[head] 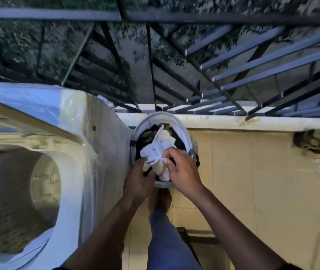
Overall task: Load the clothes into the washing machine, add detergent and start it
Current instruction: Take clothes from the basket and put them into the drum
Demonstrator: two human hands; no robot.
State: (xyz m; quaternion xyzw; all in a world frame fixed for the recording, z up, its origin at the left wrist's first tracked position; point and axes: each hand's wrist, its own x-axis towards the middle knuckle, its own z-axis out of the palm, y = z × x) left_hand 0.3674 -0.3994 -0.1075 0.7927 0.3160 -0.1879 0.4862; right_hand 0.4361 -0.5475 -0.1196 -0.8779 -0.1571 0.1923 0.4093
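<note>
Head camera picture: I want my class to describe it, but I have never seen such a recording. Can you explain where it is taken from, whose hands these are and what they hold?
The camera sits on a person's head and looks down, so the two arms reaching forward are the wearer's own. The left hand and the right hand both grip a white cloth, over a round white laundry basket that stands on the tiled floor and holds dark clothes. To the left stands a top-loading washing machine with its drum open. Beyond the low wall are metal railings and trees outside.
</note>
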